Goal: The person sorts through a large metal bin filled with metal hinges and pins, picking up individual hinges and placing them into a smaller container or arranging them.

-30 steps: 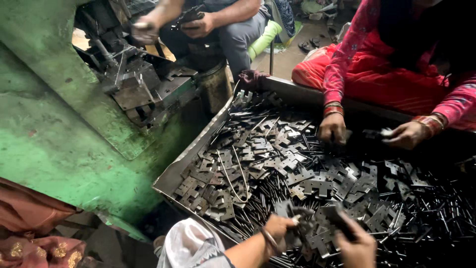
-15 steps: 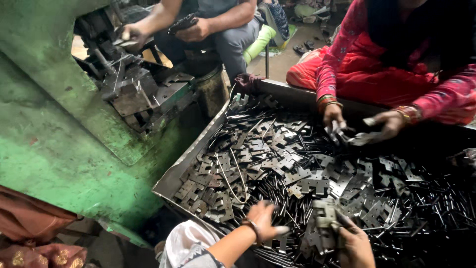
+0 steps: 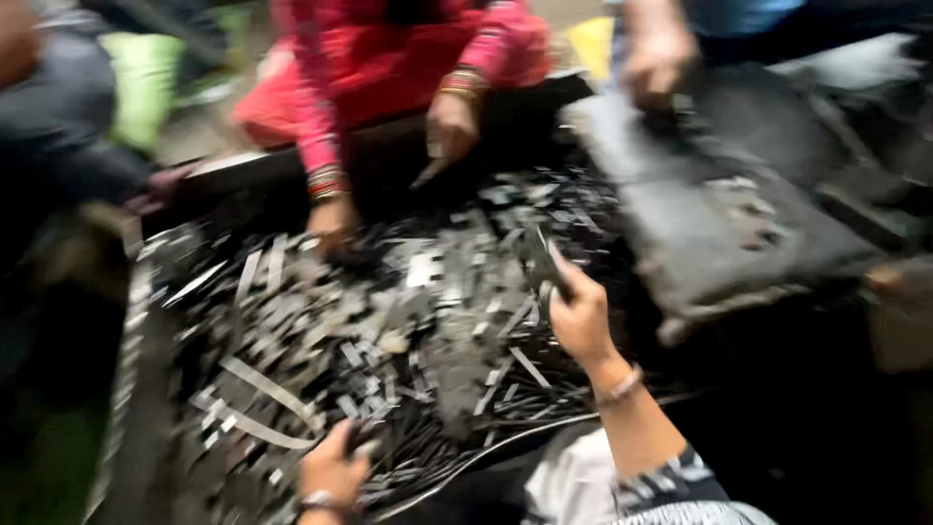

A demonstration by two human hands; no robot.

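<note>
I am gripping a dark metal piece [image 3: 540, 261] in my right hand [image 3: 581, 316] above the tray [image 3: 131, 389], my left hand [image 3: 333, 469] closing on scraps at its near edge, most of the pile [image 3: 389, 331] still lying unsorted.

Metal pieces [image 3: 389, 321] are heaped in a tray [image 3: 131, 389].
A flat plate [image 3: 719, 224] is placed to the right of it.
</note>
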